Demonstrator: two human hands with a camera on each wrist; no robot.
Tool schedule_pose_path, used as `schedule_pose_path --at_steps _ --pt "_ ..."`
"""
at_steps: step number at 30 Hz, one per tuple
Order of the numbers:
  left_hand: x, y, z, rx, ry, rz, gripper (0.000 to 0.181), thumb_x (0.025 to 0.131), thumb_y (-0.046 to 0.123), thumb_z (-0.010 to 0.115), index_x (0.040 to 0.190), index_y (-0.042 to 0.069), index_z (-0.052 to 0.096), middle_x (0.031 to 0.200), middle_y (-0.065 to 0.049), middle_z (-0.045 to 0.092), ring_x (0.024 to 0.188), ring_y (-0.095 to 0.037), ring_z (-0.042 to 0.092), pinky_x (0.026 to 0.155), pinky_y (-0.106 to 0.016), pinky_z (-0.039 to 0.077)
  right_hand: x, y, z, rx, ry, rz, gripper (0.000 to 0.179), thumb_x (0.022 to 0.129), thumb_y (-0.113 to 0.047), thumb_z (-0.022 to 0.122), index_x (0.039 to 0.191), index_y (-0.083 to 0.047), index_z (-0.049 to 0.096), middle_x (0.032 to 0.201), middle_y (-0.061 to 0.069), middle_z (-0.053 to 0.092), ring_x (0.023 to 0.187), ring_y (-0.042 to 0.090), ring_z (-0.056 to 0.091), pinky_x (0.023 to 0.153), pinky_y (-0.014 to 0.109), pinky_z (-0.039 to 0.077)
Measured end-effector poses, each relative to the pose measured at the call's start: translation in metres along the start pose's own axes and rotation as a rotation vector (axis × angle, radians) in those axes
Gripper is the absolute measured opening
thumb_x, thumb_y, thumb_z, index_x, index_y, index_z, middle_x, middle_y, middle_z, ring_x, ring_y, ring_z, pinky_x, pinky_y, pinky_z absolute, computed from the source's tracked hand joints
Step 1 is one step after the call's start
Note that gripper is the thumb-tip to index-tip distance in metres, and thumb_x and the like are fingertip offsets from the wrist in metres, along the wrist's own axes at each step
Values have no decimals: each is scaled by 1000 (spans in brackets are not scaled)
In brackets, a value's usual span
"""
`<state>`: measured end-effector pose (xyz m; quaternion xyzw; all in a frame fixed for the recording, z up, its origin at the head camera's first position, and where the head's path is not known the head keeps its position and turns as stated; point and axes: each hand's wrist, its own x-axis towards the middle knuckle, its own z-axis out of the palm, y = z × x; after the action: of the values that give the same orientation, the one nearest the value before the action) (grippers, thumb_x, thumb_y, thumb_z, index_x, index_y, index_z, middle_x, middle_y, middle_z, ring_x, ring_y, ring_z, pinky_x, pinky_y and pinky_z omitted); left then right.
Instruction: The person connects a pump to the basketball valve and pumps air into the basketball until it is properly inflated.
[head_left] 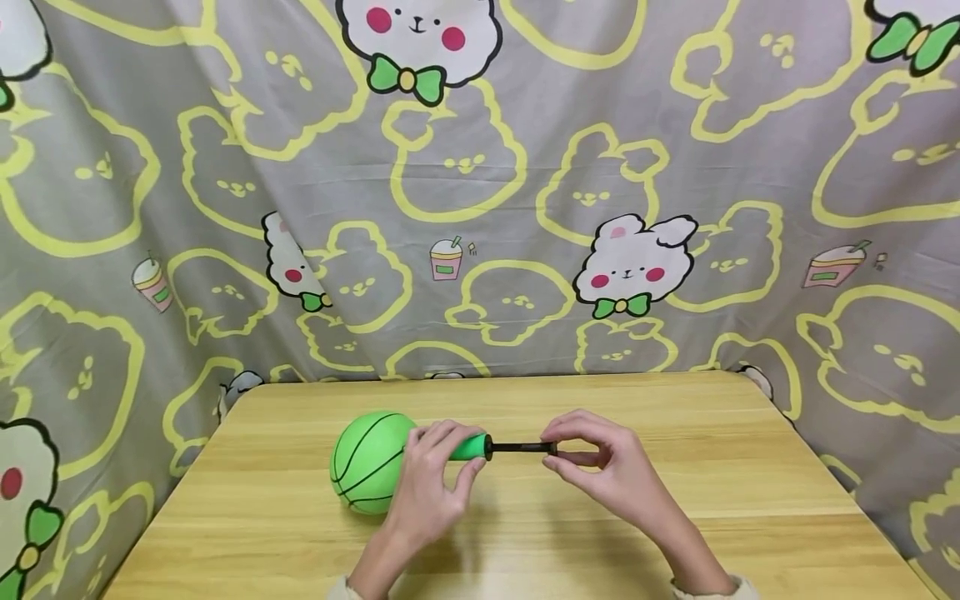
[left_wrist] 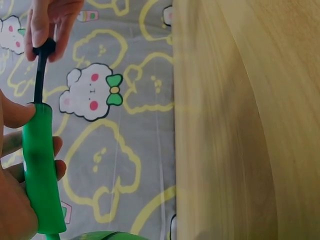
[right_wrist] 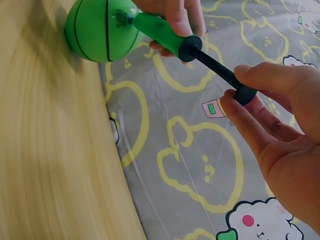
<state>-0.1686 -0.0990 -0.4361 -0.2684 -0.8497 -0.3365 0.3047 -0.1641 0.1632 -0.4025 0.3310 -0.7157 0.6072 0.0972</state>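
Observation:
A green ball (head_left: 371, 462) with black seam lines sits at the left, joined to the tip of a hand pump (head_left: 471, 447). My left hand (head_left: 431, 483) wraps its fingers around the pump's green barrel (left_wrist: 39, 165). Out of the barrel's right end runs a black rod (right_wrist: 217, 67), pulled well out. My right hand (head_left: 607, 467) pinches the black end knob (right_wrist: 245, 95) of that rod between thumb and fingertips. In the head view the left hand covers the joint between pump and ball; the right wrist view shows the pump's tip meeting the ball.
Under the hands is a wooden table (head_left: 262, 517) with light grain. Behind it and along both sides hangs a grey curtain (head_left: 517, 242) printed with yellow outlines and white rabbits. The table's far edge meets the curtain just beyond the ball.

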Motion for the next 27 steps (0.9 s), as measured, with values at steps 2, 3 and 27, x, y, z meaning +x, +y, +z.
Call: schedule_pose_path --at_steps 2,3,27 --pt "0 -1 0 -1 -1 4 29 86 20 76 114 16 73 106 7 70 100 -10 63 89 -41 41 -1 -1 -3 7 5 -7 25 86 7 77 110 -1 73 110 15 67 102 24 68 79 39 59" --pt "1 -1 0 -4 -3 3 29 86 20 75 114 15 73 106 7 70 100 -10 63 89 -40 41 -2 -2 -5 8 7 -6 26 86 8 77 110 -1 73 110 16 67 102 23 68 79 39 59" --pt "4 -4 -4 -9 -4 -23 27 88 20 72 115 15 73 103 6 70 99 -13 64 93 -44 40 -1 -4 -26 70 22 27 28 80 15 78 106 5 72 108 21 66 101 22 69 81 43 58"
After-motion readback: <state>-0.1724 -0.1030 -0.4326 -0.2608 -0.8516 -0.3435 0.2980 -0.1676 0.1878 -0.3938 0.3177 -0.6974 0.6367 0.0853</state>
